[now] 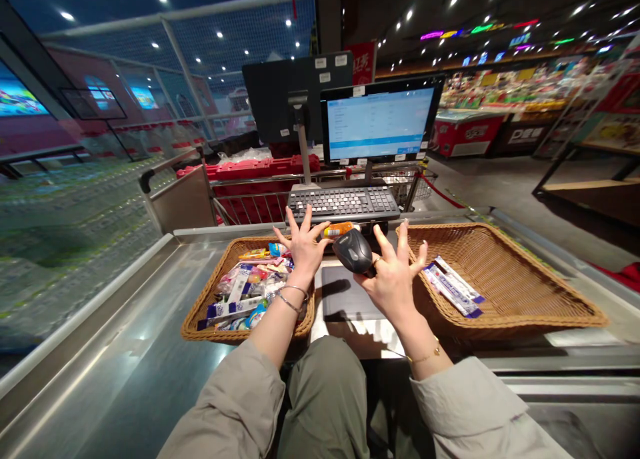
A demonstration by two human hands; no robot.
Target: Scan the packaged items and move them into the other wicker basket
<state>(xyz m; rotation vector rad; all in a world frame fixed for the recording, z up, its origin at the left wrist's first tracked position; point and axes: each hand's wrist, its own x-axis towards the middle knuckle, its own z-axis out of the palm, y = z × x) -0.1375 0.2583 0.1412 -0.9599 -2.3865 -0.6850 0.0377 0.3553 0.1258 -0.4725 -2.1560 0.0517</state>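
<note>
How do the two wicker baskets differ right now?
The left wicker basket is heaped with packaged snacks; the right wicker basket holds only a few long blue-and-white packets. The left hand hovers over the left basket's far corner, the right hand at the right basket's inner edge. Both are shallow, woven, on the steel counter.

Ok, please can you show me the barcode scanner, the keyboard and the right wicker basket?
barcode scanner (353, 251), head view, on its dark body.
keyboard (344, 203), head view, on its keys.
right wicker basket (505, 262), head view, on its woven wall.
</note>
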